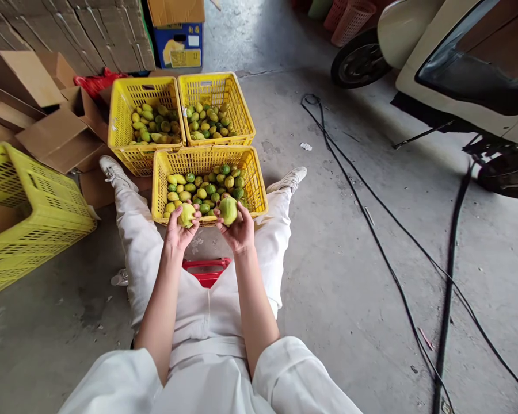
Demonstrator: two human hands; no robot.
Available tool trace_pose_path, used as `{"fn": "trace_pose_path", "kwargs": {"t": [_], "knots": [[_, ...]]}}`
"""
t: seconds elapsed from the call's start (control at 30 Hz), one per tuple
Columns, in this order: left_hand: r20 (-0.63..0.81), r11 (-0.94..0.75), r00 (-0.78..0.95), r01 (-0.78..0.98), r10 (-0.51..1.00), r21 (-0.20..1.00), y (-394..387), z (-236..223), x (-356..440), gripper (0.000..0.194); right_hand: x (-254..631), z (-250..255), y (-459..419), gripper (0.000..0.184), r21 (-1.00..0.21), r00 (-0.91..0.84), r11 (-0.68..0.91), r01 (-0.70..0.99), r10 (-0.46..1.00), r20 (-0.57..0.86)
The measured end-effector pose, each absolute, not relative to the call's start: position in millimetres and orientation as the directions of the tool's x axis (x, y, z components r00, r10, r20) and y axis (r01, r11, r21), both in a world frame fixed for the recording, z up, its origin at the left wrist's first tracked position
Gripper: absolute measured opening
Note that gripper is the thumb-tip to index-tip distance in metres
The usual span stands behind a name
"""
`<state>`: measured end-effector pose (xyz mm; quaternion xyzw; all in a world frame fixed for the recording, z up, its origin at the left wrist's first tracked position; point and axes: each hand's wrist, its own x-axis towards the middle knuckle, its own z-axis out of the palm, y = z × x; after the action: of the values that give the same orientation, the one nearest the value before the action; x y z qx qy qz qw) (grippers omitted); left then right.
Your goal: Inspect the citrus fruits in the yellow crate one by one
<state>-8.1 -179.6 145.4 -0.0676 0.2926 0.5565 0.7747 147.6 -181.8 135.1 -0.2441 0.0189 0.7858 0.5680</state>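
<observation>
My left hand (pixel 179 229) is closed round a yellow-green fruit (pixel 186 214). My right hand (pixel 238 227) grips a greener fruit (pixel 228 210). Both hands hover over the near rim of a yellow plastic crate (pixel 207 156) that sits between my outstretched legs and holds several green and yellow fruits. Behind it stand two more yellow crates, a left crate (pixel 125 103) and a right crate (pixel 242 103), each partly filled with the same fruit.
A tilted yellow crate (pixel 30 224) lies at the left, with cardboard boxes (pixel 47 135) behind it. A red stool (pixel 206 270) shows under me. Black cables (pixel 384 253) run across the concrete floor at right. A scooter (pixel 435 52) is parked at the upper right.
</observation>
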Motion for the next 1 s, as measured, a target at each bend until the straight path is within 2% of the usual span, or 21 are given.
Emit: {"fn": "trace_pose_path", "kwargs": {"t": [0.13,0.23,0.3,0.43,0.53,0.67,0.8,0.9,1.0], "knots": [[-0.652,0.442,0.189,-0.862,0.734,0.247,-177,140,-9,0.003,147,130,-182,0.011,-0.250,-0.253,-0.366,-0.896,0.886,-0.390],[-0.736,0.554,0.253,-0.809,0.628,0.195,-177,135,-8,0.012,147,126,-181,0.006,-0.223,-0.249,-0.367,-0.903,0.871,-0.424],[-0.724,0.562,0.278,-0.807,0.632,0.181,-177,135,-7,0.024,148,126,-181,0.012,-0.216,-0.249,-0.369,-0.904,0.864,-0.438],[-0.604,0.458,0.237,-0.855,0.761,0.243,-179,142,-4,0.036,151,133,-180,0.026,-0.203,-0.211,-0.330,-0.922,0.868,-0.450],[-0.546,0.442,0.249,-0.860,0.800,0.256,-180,146,-4,0.033,150,139,-180,0.030,-0.212,-0.124,-0.242,-0.947,0.882,-0.454],[-0.526,0.472,0.326,-0.865,0.786,0.170,-185,142,-7,0.027,147,138,-182,0.023,-0.236,-0.036,-0.158,-0.959,0.893,-0.449],[-0.562,0.499,0.373,-0.862,0.738,0.084,-188,133,-6,0.015,146,135,-185,0.020,-0.299,-0.045,-0.185,-0.936,0.906,-0.420],[-0.611,0.513,0.371,-0.856,0.700,0.068,-185,129,-3,0.013,146,134,-185,0.006,-0.303,-0.082,-0.207,-0.930,0.922,-0.378],[-0.634,0.547,0.358,-0.828,0.686,0.124,-181,135,-3,0.016,148,135,-183,0.022,-0.252,-0.108,-0.220,-0.943,0.913,-0.393]]}}
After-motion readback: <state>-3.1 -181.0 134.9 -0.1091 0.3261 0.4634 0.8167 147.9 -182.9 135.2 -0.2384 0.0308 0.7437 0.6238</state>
